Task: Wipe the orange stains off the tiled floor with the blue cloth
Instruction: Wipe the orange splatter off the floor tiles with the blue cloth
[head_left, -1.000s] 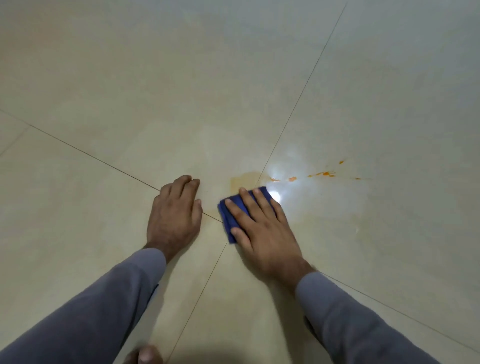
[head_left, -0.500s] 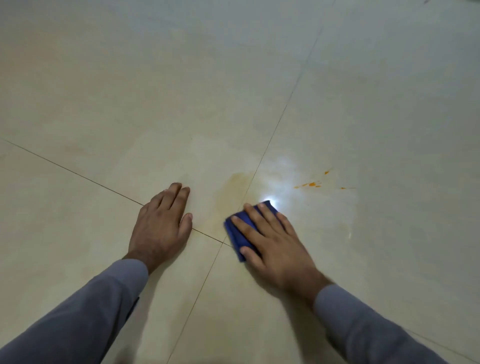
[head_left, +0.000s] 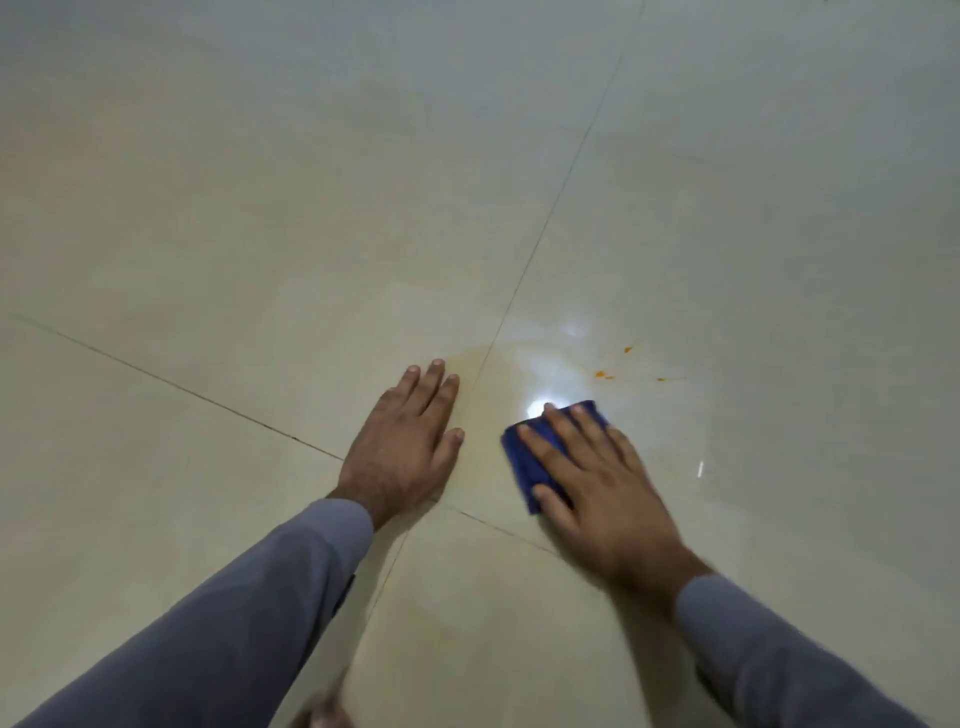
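A folded blue cloth (head_left: 524, 457) lies on the cream tiled floor (head_left: 260, 234), and my right hand (head_left: 597, 478) presses it flat with straight fingers. Small orange stains (head_left: 602, 374) dot the tile just beyond the cloth, to the right of a bright light glare. A faint yellowish smear (head_left: 472, 361) spreads across the grout line ahead of my left hand (head_left: 410, 441). That hand rests flat on the floor, fingers straight, to the left of the cloth and apart from it.
Dark grout lines (head_left: 540, 239) cross near my hands. A wet sheen with a light reflection (head_left: 540, 405) sits beside the cloth. Both grey sleeves (head_left: 208, 634) reach in from the bottom edge.
My right hand has slid the cloth rightward across the grout line; the nearest orange spots are gone. My left hand has shifted toward the tile junction, by the smear.
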